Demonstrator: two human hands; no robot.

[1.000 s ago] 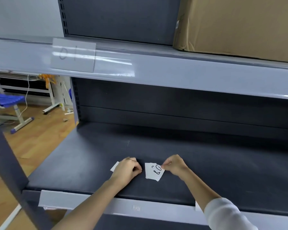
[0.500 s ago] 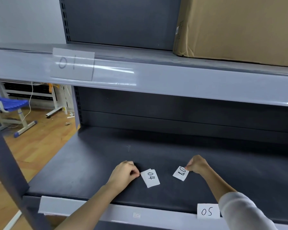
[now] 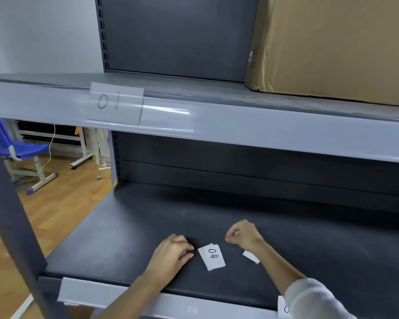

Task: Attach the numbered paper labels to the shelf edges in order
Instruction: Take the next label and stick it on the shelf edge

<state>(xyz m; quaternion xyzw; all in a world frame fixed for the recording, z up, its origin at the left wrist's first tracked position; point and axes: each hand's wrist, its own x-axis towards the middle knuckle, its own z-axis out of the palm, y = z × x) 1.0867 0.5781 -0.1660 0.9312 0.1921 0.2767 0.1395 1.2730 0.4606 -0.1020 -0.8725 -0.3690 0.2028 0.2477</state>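
A small stack of white paper labels lies on the dark lower shelf, with "04" on top. My left hand rests just left of the stack, fingers curled, fingertips close to its edge. My right hand hovers up and right of the stack with its fingers closed and nothing visible in them. Another single label lies flat on the shelf, partly under my right forearm. Label "01" sits in the upper shelf edge strip. A further label in the lower edge strip is mostly hidden by my sleeve.
A large cardboard box stands on the upper shelf at the right. A dark upright post runs down the left. Beyond it are wooden floor and a blue chair.
My right hand has let go of the single label, which now lies on the shelf, and pulled back left toward the stack. My left hand has stayed beside the stack.
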